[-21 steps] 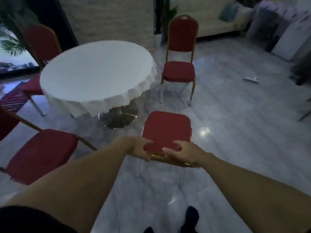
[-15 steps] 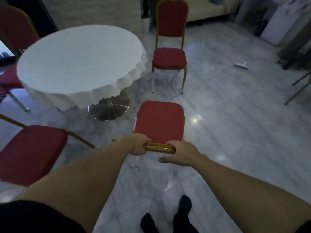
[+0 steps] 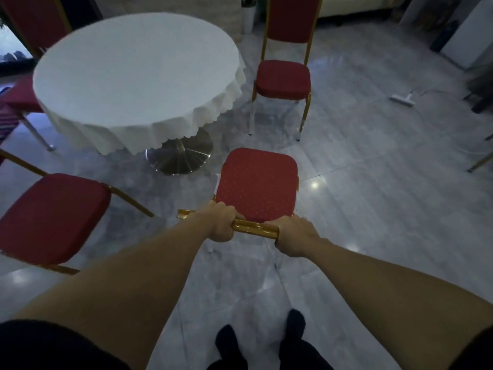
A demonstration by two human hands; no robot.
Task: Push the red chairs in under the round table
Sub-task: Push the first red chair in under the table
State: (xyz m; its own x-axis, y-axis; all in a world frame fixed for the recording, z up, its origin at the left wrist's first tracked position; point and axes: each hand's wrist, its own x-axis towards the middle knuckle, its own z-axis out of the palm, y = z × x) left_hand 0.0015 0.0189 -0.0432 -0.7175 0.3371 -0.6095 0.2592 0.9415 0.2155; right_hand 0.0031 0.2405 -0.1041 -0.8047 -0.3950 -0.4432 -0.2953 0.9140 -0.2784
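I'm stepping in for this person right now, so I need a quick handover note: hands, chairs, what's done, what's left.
Left hand and right hand: both closed on the gold top rail of the nearest red chair.
That chair stands out from the round table, seat facing it, not yet under the cloth.
Left chair and far-right chair also stand out from the table; the chair behind the table is partly hidden.
Done: no chair visibly pushed in.
Left: push the held chair in, then the others.
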